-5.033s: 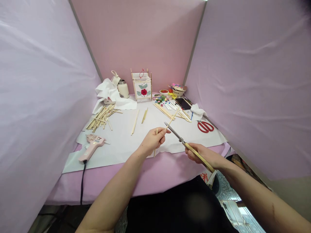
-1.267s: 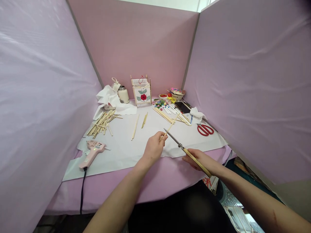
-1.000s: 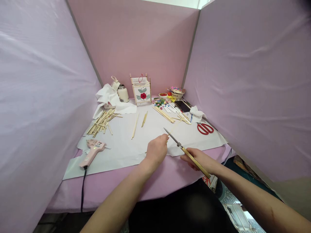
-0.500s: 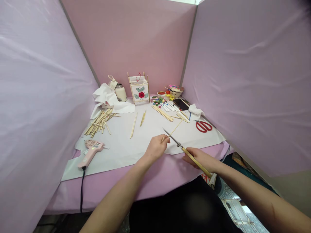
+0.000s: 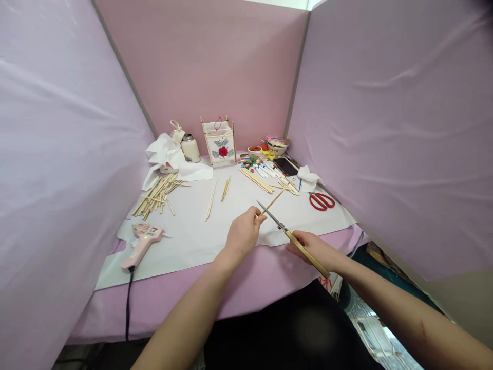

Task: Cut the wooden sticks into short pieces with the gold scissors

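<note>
Above the front edge of the tabletop (image 5: pixel 154 313), the left hand (image 5: pixel 243 239) pinches a thin bamboo stick (image 5: pixel 272 201) in a tight grip. The stick is pale, straight and plain, and it slants up and away over a white paper sheet (image 5: pixel 185 252), its lower end hidden inside the hand. The right hand (image 5: pixel 313 250) is wrapped firmly round the pale wooden handle (image 5: pixel 308 254) of a long steel cutting tool (image 5: pixel 271 216). Its narrow blade points forward and crosses the stick just beyond the left hand — whether metal touches wood, the view cannot settle.

Farther back on the paper lies a heap of loose sticks (image 5: pixel 156 195), with a pink glue gun (image 5: pixel 142 246) nearer the front left. A paper lantern (image 5: pixel 219 140) with a red rose stands against the back wall. To its right are marker pens (image 5: pixel 262 171), a phone (image 5: pixel 285 166) and a crumpled tissue (image 5: pixel 308 177), then red-handled scissors (image 5: pixel 321 201) by the right wall.
</note>
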The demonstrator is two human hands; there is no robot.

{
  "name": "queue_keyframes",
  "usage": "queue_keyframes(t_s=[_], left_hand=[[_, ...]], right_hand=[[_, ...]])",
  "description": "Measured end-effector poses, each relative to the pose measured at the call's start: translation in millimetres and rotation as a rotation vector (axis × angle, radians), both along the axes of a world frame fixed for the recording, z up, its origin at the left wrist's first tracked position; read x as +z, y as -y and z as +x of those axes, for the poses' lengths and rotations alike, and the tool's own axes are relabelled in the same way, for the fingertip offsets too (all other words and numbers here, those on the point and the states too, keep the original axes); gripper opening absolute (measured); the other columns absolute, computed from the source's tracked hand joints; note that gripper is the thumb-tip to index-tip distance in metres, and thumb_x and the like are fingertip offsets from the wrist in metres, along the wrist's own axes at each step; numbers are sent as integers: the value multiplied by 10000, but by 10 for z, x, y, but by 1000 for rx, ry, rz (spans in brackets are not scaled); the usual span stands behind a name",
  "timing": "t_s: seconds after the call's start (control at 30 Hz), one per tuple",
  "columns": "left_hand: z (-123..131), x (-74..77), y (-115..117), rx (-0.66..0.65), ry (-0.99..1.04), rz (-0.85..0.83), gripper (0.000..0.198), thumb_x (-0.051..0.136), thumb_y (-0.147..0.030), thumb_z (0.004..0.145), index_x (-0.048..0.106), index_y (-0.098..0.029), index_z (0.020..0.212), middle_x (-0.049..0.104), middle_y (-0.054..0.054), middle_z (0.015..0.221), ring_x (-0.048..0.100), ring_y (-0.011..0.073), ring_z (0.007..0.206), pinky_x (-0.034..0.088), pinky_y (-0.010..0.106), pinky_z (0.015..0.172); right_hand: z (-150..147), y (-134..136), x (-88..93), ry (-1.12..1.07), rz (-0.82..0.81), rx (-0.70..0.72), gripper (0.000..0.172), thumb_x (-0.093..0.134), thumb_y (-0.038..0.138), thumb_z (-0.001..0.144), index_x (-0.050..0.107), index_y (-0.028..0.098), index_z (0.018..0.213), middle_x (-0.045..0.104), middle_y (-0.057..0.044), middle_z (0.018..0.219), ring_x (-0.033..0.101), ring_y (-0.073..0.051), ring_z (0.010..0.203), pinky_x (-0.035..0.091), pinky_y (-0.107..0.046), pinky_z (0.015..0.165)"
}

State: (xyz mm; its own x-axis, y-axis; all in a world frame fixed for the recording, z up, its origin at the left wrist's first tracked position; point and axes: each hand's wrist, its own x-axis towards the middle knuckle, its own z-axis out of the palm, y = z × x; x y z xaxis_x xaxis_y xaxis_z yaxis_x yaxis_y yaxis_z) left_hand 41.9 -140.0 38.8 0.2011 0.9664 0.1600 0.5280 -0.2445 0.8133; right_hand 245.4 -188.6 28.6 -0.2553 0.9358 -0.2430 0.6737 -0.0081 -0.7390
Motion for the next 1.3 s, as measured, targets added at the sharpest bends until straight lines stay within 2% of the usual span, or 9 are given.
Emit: queue_keyframes(t_s=[0.1,0.2,0.4,0.5,0.73,0.83,0.93,1.13,1.3], left_hand=[[62,-51,39,97,-256,208,219,415,-299,889,547,-193,749,575,18,682,496,138,633,293,254,579],[43,-64,31,53,-156,151,269,388,-309,896,541,-187,711,529,5,606,458,121,572,290,245,564],[-164,34,-56,-435,530,-642,259,431,-406,858,480,-176,749,239,-93,441,106,51,363,114,191,370],[-223,71,-81,-597,632,-831,257,457,-414,839,452,-177,738,171,-109,439,47,47,364,58,188,354],[7,7,13,3,12,20,195,445,-340,865,514,-191,760,505,3,641,413,111,556,273,224,529],[57,-23,44,94,-181,187,211,405,-289,882,526,-197,735,536,17,661,460,136,625,286,246,581],[-5,-4,18,4,15,54,242,405,-310,881,533,-185,718,491,-4,582,421,111,548,292,227,547],[-245,82,-116,-521,580,-749,241,423,-392,852,473,-184,742,193,-101,449,44,57,372,70,192,361],[-152,59,-90,-286,414,-419,272,405,-420,867,521,-181,812,389,-55,524,229,67,400,188,194,410]], right_hand=[[-62,-3,-6,11,2,-23,241,491,409,821,459,191,723,477,26,636,412,-102,538,307,-215,496],[-58,3,-20,28,21,-11,249,495,415,819,468,188,721,496,16,648,431,-113,566,316,-218,506],[105,35,-13,-2,61,106,304,510,464,817,420,193,713,438,38,641,378,-106,570,311,-220,513],[160,38,22,-27,100,158,313,524,458,814,391,197,703,415,46,643,355,-101,575,308,-219,521],[41,-8,11,14,57,8,300,520,464,810,469,183,722,512,4,680,440,-127,604,330,-228,528],[-5,-10,-6,0,31,-15,304,522,469,810,480,180,723,517,4,662,430,-118,577,320,-224,509],[17,-8,-13,-4,47,19,314,516,480,815,475,182,726,506,10,665,419,-116,580,322,-226,519],[128,5,36,-16,99,149,371,503,534,808,406,194,697,443,31,647,381,-110,582,316,-225,530],[44,-3,84,20,71,39,375,515,548,801,445,194,695,453,25,594,411,-112,533,295,-227,485]])
